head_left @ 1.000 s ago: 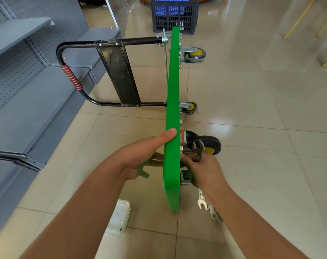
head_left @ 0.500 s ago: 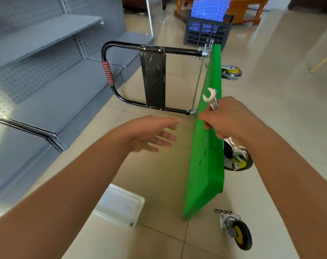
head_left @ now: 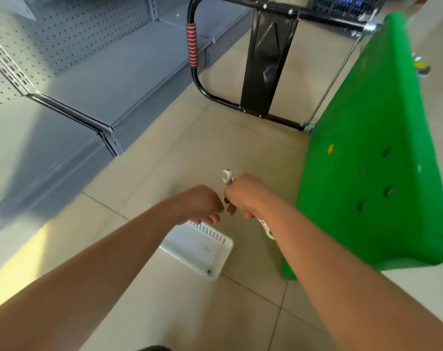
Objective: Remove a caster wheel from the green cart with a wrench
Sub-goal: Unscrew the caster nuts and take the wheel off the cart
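Gripping the wrench point(head_left: 227, 177), right hand point(head_left: 245, 196) meets left hand point(head_left: 202, 205) over tray point(head_left: 215, 264).

**Tiled floor and what rests on it**

The beige tile floor point(head_left: 164, 300) carries the green cart point(head_left: 372, 173) tipped on its edge, a white tray point(head_left: 202, 252) beside it, and grey shelving point(head_left: 88, 79) along the left.

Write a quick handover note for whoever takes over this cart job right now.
Right hand grips the silver open-ended metal wrench.
Left hand holds nothing visible, fingers loosely curled beside the right, above the white perforated plastic tray.
The green plastic platform cart stands on its edge on the tiled floor, black handle folded out.
No wheel work is visible here; check the casters before continuing.
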A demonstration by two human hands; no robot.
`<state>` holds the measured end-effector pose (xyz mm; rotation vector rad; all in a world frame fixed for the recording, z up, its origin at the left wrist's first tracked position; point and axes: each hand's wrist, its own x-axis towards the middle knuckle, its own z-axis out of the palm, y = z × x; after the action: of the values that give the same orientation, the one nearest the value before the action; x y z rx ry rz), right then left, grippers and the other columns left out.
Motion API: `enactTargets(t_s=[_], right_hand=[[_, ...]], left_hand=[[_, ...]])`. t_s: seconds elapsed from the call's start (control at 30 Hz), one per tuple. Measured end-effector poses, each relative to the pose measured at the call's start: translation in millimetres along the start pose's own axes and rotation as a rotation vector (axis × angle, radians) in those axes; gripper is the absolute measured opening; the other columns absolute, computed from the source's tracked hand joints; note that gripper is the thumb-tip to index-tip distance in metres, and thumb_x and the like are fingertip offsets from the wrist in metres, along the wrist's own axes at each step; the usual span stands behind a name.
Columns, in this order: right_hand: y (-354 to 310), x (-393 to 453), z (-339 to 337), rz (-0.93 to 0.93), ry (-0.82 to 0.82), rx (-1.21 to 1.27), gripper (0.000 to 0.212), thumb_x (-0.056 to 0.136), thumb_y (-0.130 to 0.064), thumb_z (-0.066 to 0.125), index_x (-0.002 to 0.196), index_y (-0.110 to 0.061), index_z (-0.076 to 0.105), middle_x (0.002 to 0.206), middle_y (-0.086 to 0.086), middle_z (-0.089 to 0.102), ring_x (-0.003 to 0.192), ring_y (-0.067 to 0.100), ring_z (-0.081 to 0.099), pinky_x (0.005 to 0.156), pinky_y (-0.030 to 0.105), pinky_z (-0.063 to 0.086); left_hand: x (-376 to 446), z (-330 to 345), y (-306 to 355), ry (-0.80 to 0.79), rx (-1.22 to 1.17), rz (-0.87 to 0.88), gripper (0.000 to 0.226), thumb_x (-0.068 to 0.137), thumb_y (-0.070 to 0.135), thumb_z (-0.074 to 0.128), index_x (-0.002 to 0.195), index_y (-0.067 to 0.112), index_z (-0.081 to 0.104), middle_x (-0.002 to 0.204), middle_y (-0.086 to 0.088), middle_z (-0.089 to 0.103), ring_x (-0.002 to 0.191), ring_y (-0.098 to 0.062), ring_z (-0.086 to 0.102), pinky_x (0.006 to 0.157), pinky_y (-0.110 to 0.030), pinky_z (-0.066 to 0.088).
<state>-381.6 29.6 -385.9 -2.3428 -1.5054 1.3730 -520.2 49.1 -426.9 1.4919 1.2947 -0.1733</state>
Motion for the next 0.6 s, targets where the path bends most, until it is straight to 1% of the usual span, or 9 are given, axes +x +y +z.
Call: enactTargets(t_s=[0.03,0.07,0.13,0.17,0.23,0.3,0.37,0.47,0.6], right_hand=[[13.5,9.3,19.1,0.023,-0.023,0.01,0.026,0.095,-0.012,0.047,0.105,0.002,0.068,0.088,0.009,0.07,0.049,0.018,0.051,0.046,0.023,0.041],[26.7,17.5,38.8,0.051,-0.059,0.001,0.028,0.095,-0.011,0.046,0.107,0.001,0.068,0.09,0.008,0.074,0.045,0.017,0.05,0.042,0.023,0.038],[53.7,31.2,76.1,0.126,-0.131,0.013,0.03,0.093,-0.008,0.044,0.107,-0.002,0.071,0.087,0.001,0.078,0.042,0.019,0.047,0.039,0.022,0.034],[62.4,34.4,82.2,0.146,-0.141,0.038,0.03,0.093,-0.008,0.044,0.107,-0.004,0.07,0.083,0.001,0.078,0.043,0.02,0.044,0.039,0.022,0.032],[80.8,40.1,104.4,0.204,-0.157,0.114,0.028,0.094,-0.011,0.046,0.112,-0.007,0.067,0.077,0.003,0.077,0.043,0.018,0.04,0.038,0.02,0.028],[92.5,42.6,117.8,0.232,-0.152,0.149,0.028,0.095,-0.014,0.047,0.116,-0.01,0.064,0.072,0.003,0.075,0.039,0.016,0.039,0.036,0.016,0.027],[101.6,45.5,128.5,0.238,-0.149,0.178,0.029,0.093,-0.013,0.047,0.115,-0.01,0.065,0.071,0.004,0.075,0.036,0.014,0.039,0.036,0.016,0.027],[111.0,50.2,135.7,0.241,-0.127,0.213,0.027,0.092,-0.014,0.046,0.109,-0.013,0.067,0.068,0.003,0.074,0.036,0.014,0.039,0.036,0.017,0.028],[115.5,53.9,132.7,0.229,-0.082,0.215,0.024,0.093,-0.017,0.045,0.094,-0.015,0.068,0.055,-0.006,0.069,0.041,0.016,0.042,0.036,0.015,0.03]], left_hand=[[8.6,10.3,-17.6,0.002,0.045,0.012,0.023,0.099,0.013,0.056,0.109,0.0,0.071,0.094,-0.011,0.076,0.076,-0.018,0.068,0.063,-0.022,0.047],[18.0,20.6,-35.6,-0.004,0.111,0.04,0.022,0.097,0.011,0.056,0.105,-0.001,0.072,0.096,-0.012,0.076,0.078,-0.02,0.07,0.063,-0.021,0.048],[38.4,41.9,-70.8,-0.04,0.307,0.095,0.021,0.095,0.013,0.057,0.101,0.005,0.075,0.102,-0.007,0.075,0.089,-0.019,0.071,0.074,-0.022,0.047],[46.9,47.0,-79.6,-0.037,0.421,0.131,0.02,0.095,0.015,0.058,0.102,0.01,0.076,0.106,-0.003,0.074,0.096,-0.016,0.068,0.08,-0.023,0.045],[68.9,65.9,-104.6,-0.085,0.546,0.17,0.018,0.096,0.02,0.06,0.106,0.018,0.075,0.113,0.0,0.072,0.107,-0.017,0.065,0.09,-0.024,0.046],[88.0,82.2,-119.9,-0.128,0.629,0.178,0.016,0.096,0.022,0.062,0.106,0.02,0.074,0.113,0.0,0.072,0.109,-0.02,0.065,0.093,-0.03,0.051],[103.7,96.2,-128.6,-0.171,0.71,0.159,0.015,0.093,0.027,0.067,0.106,0.02,0.071,0.112,0.0,0.069,0.106,-0.022,0.066,0.088,-0.034,0.055],[120.9,110.7,-130.7,-0.249,0.826,0.119,0.036,0.087,0.043,0.074,0.114,0.021,0.066,0.114,0.0,0.064,0.106,-0.024,0.064,0.077,-0.031,0.05],[135.3,119.5,-131.5,-0.267,0.84,0.122,0.059,0.075,0.053,0.082,0.121,0.022,0.063,0.109,0.003,0.064,0.105,-0.024,0.064,0.075,-0.031,0.05]])
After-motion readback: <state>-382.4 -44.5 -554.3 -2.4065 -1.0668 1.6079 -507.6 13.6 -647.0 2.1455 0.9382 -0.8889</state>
